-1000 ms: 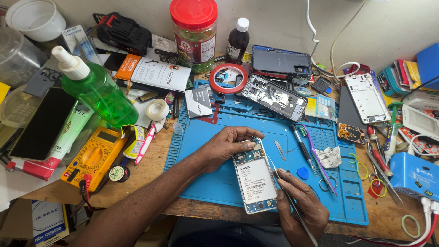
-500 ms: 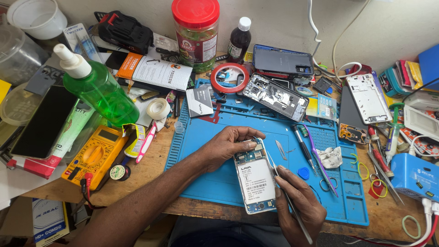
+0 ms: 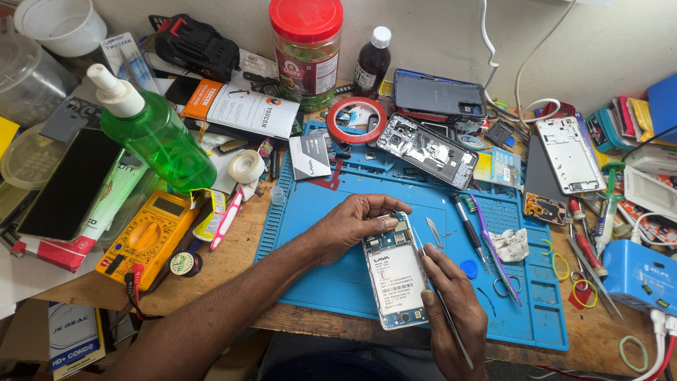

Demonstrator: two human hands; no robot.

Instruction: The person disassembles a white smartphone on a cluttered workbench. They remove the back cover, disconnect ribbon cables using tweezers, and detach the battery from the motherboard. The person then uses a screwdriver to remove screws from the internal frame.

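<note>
Head camera looks down at two hands busy on an opened phone (image 3: 395, 279) with its back cover off. Compared with a moment ago, the phone sits in nearly the same spot on the blue work mat (image 3: 317, 275), and the thin metal tool (image 3: 441, 300) has tipped only a little, so the work looks like slow, careful poking and not a big move.

Nearest to the person, the right hand (image 3: 455, 310) is curled shut around the thin tool, like holding a pencil. The tool's tip reaches up past the hand to the top right edge of the phone. Just to the left of this hand lies the phone, flat on the mat, white battery showing.

The left hand (image 3: 356, 224) rests on the top end of the phone. Its fingers are bent and press down on the top corner to keep the phone steady; it grips nothing else.

To the right of the hands lie a small metal blade (image 3: 434, 233), a purple toothbrush (image 3: 491, 247) and a crumpled white wipe (image 3: 509, 245). Left of the left arm sits a yellow multimeter (image 3: 144, 236). Farther off is a green spray bottle (image 3: 151, 130), a roll of red tape (image 3: 356, 120), another open phone frame (image 3: 427, 149) and a red-lidded jar (image 3: 307, 49).
</note>
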